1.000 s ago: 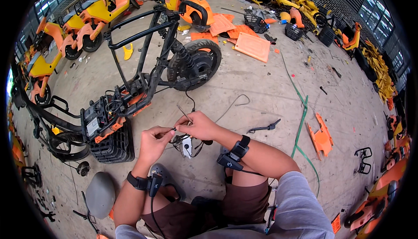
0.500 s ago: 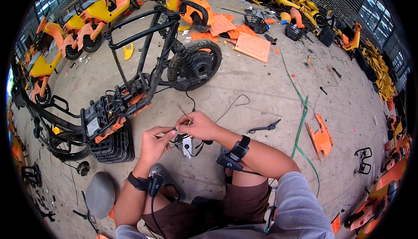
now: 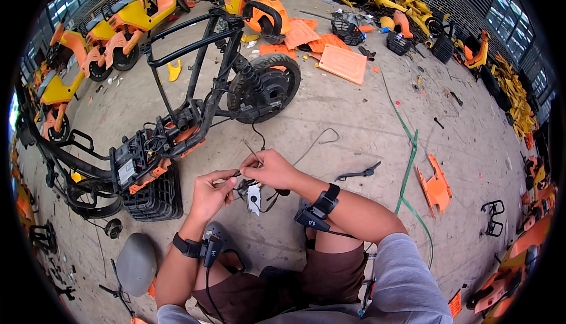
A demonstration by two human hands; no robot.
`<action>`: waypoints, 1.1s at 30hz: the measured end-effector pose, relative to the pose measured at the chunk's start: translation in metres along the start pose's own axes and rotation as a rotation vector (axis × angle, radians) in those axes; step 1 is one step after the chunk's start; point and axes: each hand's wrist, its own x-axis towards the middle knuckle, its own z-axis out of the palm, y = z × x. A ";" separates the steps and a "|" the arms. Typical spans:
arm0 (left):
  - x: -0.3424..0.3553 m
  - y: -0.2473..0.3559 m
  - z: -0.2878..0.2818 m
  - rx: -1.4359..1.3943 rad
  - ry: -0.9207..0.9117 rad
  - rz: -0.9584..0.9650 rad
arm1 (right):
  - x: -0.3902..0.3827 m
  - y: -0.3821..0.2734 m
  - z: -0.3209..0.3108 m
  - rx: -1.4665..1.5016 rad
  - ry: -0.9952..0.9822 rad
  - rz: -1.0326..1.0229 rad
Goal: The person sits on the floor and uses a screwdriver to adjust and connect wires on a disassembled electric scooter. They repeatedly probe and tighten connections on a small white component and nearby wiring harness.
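My left hand (image 3: 212,193) is closed, its thumb and fingertips pinching a small dark cable end (image 3: 237,174). Close against it, my right hand (image 3: 269,169) is closed round a thin metal rod (image 3: 252,149), whose tip sticks out toward the upper left. The right fingertips also meet at the dark piece, but the exact contact is hidden. Below the hands, a silver-white part (image 3: 254,199) with a round black spot sits among black cables. A grey looped cable (image 3: 321,141) extends from behind my right hand across the floor.
A stripped black scooter frame (image 3: 200,94) with its rear wheel (image 3: 265,88) stands at the left, a black basket (image 3: 153,197) beneath it. A grey seat (image 3: 136,265) lies nearer. To the right are a black lever-like part (image 3: 358,172), green strap (image 3: 407,165) and orange panel (image 3: 435,185).
Both hands stay close together with only slight finger movement. The silver-white part has turned a little, and its round black spot now shows more plainly.
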 end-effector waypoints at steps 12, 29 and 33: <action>-0.005 0.012 0.000 -0.116 -0.028 -0.082 | -0.004 -0.011 -0.003 0.028 0.000 0.011; 0.000 0.001 0.002 -0.161 0.020 -0.016 | -0.006 -0.016 -0.004 0.037 -0.001 0.038; 0.005 0.001 0.006 -0.169 -0.003 -0.008 | -0.008 -0.016 -0.011 0.029 0.013 0.028</action>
